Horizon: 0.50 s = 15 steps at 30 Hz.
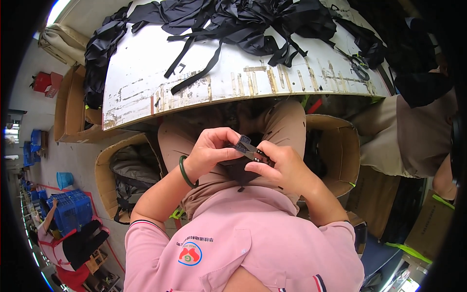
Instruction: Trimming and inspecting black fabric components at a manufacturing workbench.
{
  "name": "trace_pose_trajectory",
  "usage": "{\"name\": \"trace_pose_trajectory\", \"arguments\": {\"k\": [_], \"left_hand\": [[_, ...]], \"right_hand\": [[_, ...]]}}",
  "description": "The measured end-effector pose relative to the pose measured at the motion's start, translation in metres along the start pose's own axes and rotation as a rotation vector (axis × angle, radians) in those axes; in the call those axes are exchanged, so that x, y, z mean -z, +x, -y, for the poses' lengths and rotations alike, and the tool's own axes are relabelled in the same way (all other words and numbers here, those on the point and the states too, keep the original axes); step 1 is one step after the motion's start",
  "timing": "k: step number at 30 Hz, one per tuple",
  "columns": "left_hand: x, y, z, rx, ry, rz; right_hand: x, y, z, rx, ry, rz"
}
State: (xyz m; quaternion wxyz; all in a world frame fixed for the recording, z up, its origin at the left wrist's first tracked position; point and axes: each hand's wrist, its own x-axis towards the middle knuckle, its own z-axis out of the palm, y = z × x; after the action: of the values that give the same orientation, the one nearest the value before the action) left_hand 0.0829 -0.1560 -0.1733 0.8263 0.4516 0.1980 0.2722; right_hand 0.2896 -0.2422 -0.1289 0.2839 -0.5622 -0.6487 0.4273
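Over my lap, my left hand [209, 152] pinches a small dark piece [243, 142] between thumb and fingers; it looks like folded webbing, but its kind is not clear. A green bangle [183, 171] circles that wrist. Close beside it, my right hand [287, 168] closes around small thread snips [260, 156], whose metal blades point toward the dark piece and seem to touch it. The palm and fingers hide most of the snips' handle.
Black fabric pieces with straps [258, 29] lie heaped across the white table [141, 92]. Dark-handled scissors [359, 70] rest at its right. Cardboard boxes [104, 160] [348, 151] flank my legs. A co-worker [413, 131] sits at right; another person [63, 243] handles blue crates [73, 211] at far left.
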Motion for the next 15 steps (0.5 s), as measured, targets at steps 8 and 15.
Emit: {"name": "trace_pose_trajectory", "arguments": {"k": [8, 15], "left_hand": [[-0.0039, -0.0031, -0.0002, 0.005, 0.021, -0.023], [-0.0029, -0.0039, -0.0002, 0.02, 0.094, -0.065]], "right_hand": [[-0.0044, 0.0001, -0.0019, 0.019, -0.004, -0.024], [-0.0026, 0.0006, -0.0006, 0.084, -0.208, -0.027]]}}
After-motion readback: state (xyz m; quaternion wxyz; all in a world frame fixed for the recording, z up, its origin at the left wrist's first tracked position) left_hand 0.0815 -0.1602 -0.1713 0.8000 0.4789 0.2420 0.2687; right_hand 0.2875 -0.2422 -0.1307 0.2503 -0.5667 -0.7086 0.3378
